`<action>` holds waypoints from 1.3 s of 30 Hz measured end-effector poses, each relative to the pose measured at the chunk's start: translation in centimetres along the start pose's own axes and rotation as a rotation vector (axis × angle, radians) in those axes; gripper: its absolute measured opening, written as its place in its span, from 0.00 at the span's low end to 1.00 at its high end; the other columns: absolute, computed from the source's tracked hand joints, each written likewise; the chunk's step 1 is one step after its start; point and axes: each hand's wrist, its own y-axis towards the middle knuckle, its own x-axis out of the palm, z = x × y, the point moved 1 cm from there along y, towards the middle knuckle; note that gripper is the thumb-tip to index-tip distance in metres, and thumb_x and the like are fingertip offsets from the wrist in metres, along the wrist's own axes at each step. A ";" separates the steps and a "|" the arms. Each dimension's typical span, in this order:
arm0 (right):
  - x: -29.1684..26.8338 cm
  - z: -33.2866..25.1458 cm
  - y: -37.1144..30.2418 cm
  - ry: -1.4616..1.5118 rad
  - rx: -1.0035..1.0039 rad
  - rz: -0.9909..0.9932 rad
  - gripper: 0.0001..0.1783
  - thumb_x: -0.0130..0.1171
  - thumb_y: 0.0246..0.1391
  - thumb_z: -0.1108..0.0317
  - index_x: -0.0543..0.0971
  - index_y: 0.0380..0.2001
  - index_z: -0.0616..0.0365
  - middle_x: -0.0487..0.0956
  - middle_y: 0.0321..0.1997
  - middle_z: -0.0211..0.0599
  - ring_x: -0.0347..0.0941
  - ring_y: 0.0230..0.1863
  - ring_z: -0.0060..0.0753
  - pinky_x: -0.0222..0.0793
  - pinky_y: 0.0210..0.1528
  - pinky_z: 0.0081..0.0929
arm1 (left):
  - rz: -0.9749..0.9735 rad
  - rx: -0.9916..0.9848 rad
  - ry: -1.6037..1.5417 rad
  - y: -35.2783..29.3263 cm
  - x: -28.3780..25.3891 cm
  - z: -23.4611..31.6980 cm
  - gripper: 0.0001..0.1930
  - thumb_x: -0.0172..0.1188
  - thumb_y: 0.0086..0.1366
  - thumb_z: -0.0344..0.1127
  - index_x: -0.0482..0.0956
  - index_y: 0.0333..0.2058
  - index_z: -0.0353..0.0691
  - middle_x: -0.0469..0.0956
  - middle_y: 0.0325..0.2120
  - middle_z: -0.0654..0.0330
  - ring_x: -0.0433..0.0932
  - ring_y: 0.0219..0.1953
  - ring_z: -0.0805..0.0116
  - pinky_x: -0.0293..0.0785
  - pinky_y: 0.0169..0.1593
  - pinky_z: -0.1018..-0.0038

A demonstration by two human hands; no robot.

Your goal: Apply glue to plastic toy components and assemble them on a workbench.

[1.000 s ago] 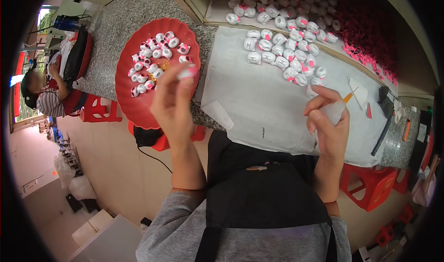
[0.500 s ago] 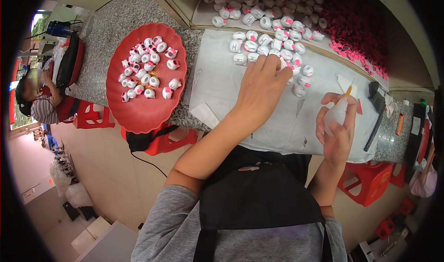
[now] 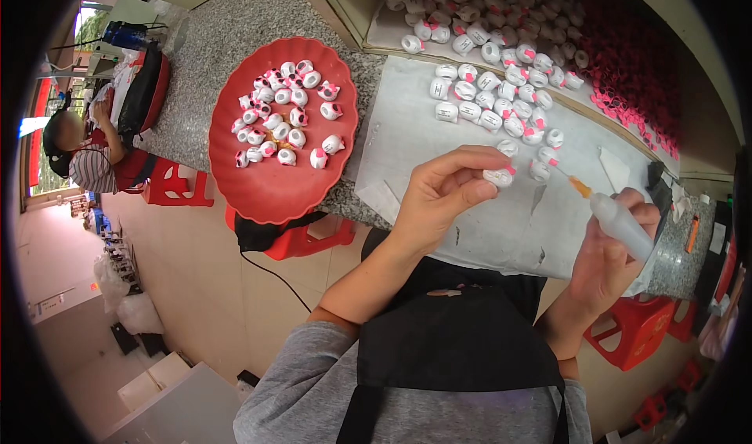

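Between thumb and fingers, my left hand [image 3: 435, 201] pinches a small white cat-head piece [image 3: 498, 178] with a pink bit at its top, held above the white sheet [image 3: 486, 236]. To its right, my right hand [image 3: 607, 264] grips a translucent squeeze bottle [image 3: 623, 226] with an orange base and a thin needle. The needle points up and left, apart from the held piece. Beyond my hands, several similar white pieces [image 3: 489, 120] stand in loose rows on the sheet, some with pink bits.
At left, a red scalloped tray [image 3: 270, 197] holds several white-and-pink pieces. A heap of white pieces [image 3: 470, 5] and a pile of pink bits [image 3: 627, 68] lie behind a raised strip. A co-worker [image 3: 90, 150] sits far left. Red stools [image 3: 634, 326] stand below the counter.
My left hand has come back from the rows toward me with a white piece pinched in it. My right hand has tipped the bottle so its needle points leftward. The view has shifted somewhat.
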 end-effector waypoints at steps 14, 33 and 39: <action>2.8 -0.4 -1.1 -0.263 -0.418 -0.135 0.24 0.68 0.23 0.67 0.65 0.25 0.56 0.66 0.27 0.33 0.65 0.22 0.24 0.65 0.23 0.16 | 0.008 0.065 -0.009 -1.2 0.0 0.3 0.16 0.51 0.48 0.21 0.64 0.39 0.33 0.66 0.38 0.51 0.68 0.40 0.67 0.67 0.43 0.69; 2.4 -0.3 -1.2 -0.374 -0.412 -0.161 0.23 0.65 0.28 0.63 0.60 0.23 0.54 0.63 0.23 0.31 0.56 0.19 0.18 0.54 0.20 0.12 | 0.013 0.027 -0.015 -1.1 0.4 0.0 0.17 0.51 0.48 0.22 0.63 0.39 0.33 0.67 0.37 0.51 0.68 0.39 0.68 0.67 0.42 0.71; 2.6 -0.3 -1.5 -0.356 -0.395 -0.084 0.23 0.64 0.29 0.62 0.59 0.23 0.53 0.62 0.24 0.31 0.55 0.20 0.18 0.54 0.20 0.12 | 0.012 0.033 -0.037 -1.1 0.6 0.0 0.18 0.52 0.48 0.22 0.61 0.40 0.33 0.67 0.37 0.51 0.69 0.38 0.68 0.66 0.42 0.73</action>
